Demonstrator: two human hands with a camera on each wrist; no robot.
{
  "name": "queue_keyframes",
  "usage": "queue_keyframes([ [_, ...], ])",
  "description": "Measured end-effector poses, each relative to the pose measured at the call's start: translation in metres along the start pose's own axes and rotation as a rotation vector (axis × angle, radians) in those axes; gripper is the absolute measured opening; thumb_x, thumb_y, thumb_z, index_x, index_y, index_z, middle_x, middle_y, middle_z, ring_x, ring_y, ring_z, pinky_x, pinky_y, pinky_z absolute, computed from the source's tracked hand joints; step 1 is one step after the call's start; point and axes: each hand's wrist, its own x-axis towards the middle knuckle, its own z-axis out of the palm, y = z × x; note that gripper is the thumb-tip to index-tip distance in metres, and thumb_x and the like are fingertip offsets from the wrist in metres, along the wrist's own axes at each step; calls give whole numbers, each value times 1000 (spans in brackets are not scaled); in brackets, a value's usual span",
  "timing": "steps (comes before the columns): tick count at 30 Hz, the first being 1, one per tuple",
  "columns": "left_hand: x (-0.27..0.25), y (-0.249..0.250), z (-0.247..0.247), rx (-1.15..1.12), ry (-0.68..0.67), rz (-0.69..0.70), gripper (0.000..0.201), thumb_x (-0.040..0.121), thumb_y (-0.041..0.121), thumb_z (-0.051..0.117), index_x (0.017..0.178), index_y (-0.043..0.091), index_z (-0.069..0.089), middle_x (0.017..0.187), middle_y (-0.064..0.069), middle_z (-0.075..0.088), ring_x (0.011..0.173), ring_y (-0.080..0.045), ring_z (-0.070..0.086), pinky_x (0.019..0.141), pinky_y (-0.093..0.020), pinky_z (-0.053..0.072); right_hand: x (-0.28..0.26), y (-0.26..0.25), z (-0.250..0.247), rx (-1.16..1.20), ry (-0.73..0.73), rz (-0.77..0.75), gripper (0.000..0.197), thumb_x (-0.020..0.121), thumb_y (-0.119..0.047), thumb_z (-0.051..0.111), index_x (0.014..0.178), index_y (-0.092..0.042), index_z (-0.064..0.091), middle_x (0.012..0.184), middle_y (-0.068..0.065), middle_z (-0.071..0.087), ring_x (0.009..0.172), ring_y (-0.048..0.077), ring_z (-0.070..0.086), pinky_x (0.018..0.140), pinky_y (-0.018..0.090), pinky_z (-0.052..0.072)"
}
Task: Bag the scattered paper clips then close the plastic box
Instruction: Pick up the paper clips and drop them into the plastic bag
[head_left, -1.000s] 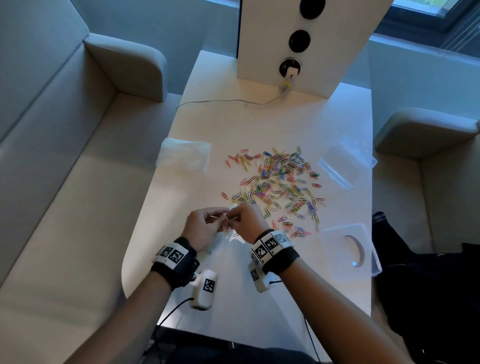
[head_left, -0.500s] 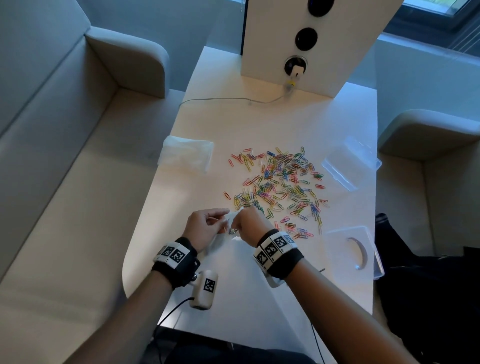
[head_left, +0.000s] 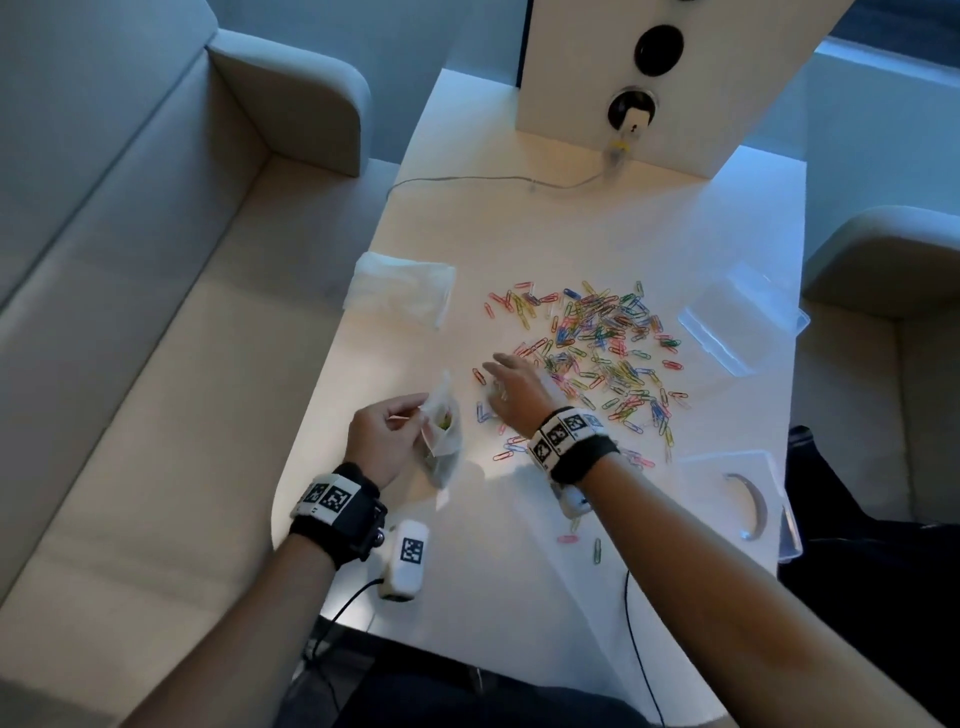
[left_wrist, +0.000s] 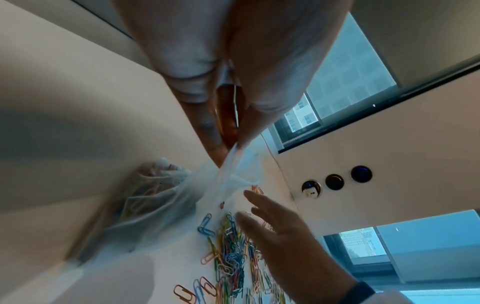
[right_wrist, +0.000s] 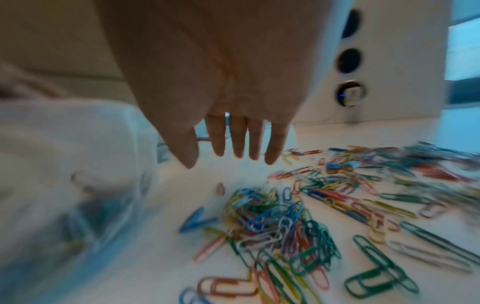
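Note:
Coloured paper clips (head_left: 597, 353) lie scattered across the middle of the white table (head_left: 519, 234). My left hand (head_left: 387, 428) pinches the top edge of a small clear plastic bag (head_left: 441, 436) that holds a few clips; the bag (left_wrist: 161, 205) hangs from my thumb and finger in the left wrist view. My right hand (head_left: 511, 387) reaches out flat over the near left edge of the clip pile, fingers (right_wrist: 239, 142) straight and spread, holding nothing. The clips (right_wrist: 298, 216) lie just under the palm. A clear plastic box (head_left: 737, 499) sits at the right front edge.
A clear lid (head_left: 743, 317) lies at the table's right edge. Another clear bag (head_left: 400, 293) lies flat at the left. A white panel (head_left: 623, 67) with sockets and a cable (head_left: 493, 179) stands at the back. Two stray clips (head_left: 582, 543) lie near my right forearm. Sofas flank the table.
My right hand let go of the bag and moved forward and right over the clip pile, opening flat. My left hand keeps hold of the bag, which now hangs open-mouthed.

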Motion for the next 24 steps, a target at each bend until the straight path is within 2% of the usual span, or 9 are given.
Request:
queue_keyframes([
  [2, -2, -2, -4, 0, 5, 6, 38, 86, 6, 69, 88, 43, 76, 93, 6, 77, 91, -20, 73, 92, -45, 57, 9, -1, 18, -226, -188, -72, 72, 93, -38, 60, 152, -15, 27, 161, 10, 23, 145, 30, 27, 116, 50, 31],
  [4, -3, -3, -8, 9, 6, 2, 39, 86, 6, 68, 85, 45, 76, 92, 6, 77, 91, -20, 73, 91, -45, 57, 9, 0, 33, -392, -282, -133, 82, 94, -48, 53, 156, -15, 12, 165, 9, 7, 150, 29, 15, 120, 50, 22],
  [7, -5, -4, -14, 17, 12, -12, 31, 87, 7, 68, 92, 37, 76, 93, 2, 77, 91, -20, 74, 91, -46, 58, -6, 8, 45, -587, -294, -180, 91, 92, -60, 47, 157, -12, 4, 165, 10, -2, 152, 31, 8, 121, 55, 13],
  [10, -5, -3, -16, 6, 14, -23, 28, 88, 6, 68, 96, 32, 76, 92, 3, 76, 89, -18, 73, 91, -44, 58, -26, 25, 44, -640, -250, -179, 92, 90, -64, 47, 157, -18, 6, 165, 7, -2, 151, 37, 1, 118, 65, 4],
  [13, -5, 1, -10, 1, 7, -25, 27, 88, 5, 68, 99, 28, 76, 90, 1, 76, 86, -18, 73, 89, -43, 59, -42, 43, 38, -560, -255, -118, 78, 94, -51, 52, 156, -23, 14, 165, 11, 6, 147, 46, 10, 114, 68, 18],
  [15, -4, 2, -3, 8, -1, -32, 26, 88, 6, 68, 99, 28, 75, 90, -3, 76, 83, -19, 72, 89, -42, 59, -50, 53, 31, -522, -208, -145, 67, 93, -31, 60, 151, -18, 29, 158, 18, 24, 138, 49, 30, 107, 58, 39],
  [17, -2, 3, 6, -1, -24, -47, 27, 88, 7, 68, 97, 31, 74, 90, -6, 77, 86, -22, 73, 89, -42, 59, -54, 57, 24, -503, -156, -202, 54, 86, -11, 66, 138, -11, 48, 142, 17, 45, 123, 38, 49, 96, 42, 52],
  [21, -4, 8, 23, 8, -42, -69, 26, 89, 4, 67, 102, 24, 75, 93, -6, 76, 89, -22, 72, 89, -40, 59, -48, 62, 13, -425, -126, -128, 30, 90, -3, 60, 118, -11, 66, 113, 6, 63, 101, 23, 60, 88, 30, 54],
  [24, -6, 12, 33, 36, -61, -49, 25, 88, 3, 67, 106, 18, 75, 95, -5, 75, 90, -20, 71, 89, -39, 59, -44, 71, 1, -91, -29, 102, 19, 90, -4, 61, 101, -11, 75, 96, 6, 70, 86, 23, 67, 84, 36, 57],
])
